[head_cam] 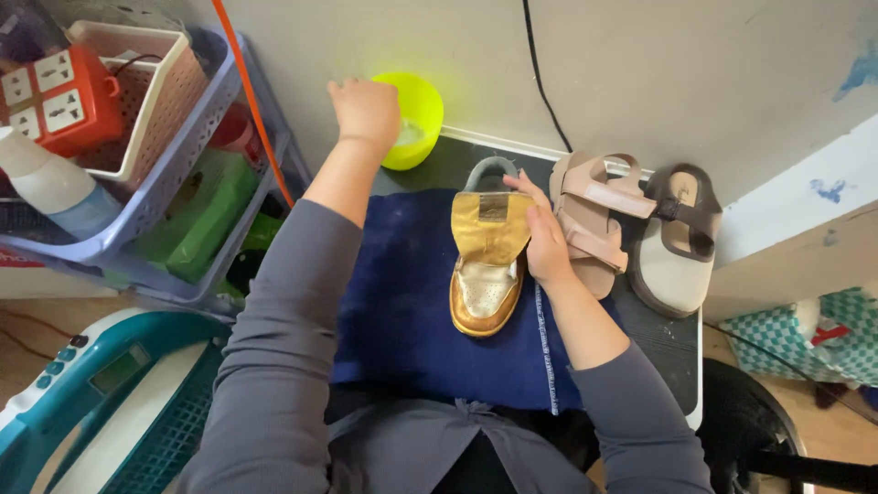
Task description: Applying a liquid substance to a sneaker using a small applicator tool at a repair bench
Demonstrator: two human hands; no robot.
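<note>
Right hand (546, 240) gripping one gold shoe (487, 265) on blue cloth (402, 302); two sandals (631, 233) just right of it. Left hand (368, 112) loosely curled, dipping into one yellow-green bowl (416, 119), contents unclear.

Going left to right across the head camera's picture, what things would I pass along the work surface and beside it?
Red socket block → white bottle → lavender basket → left hand → yellow-green bowl → gold shoe → right hand → pink sandal → grey sandal → teal checked cloth.
</note>
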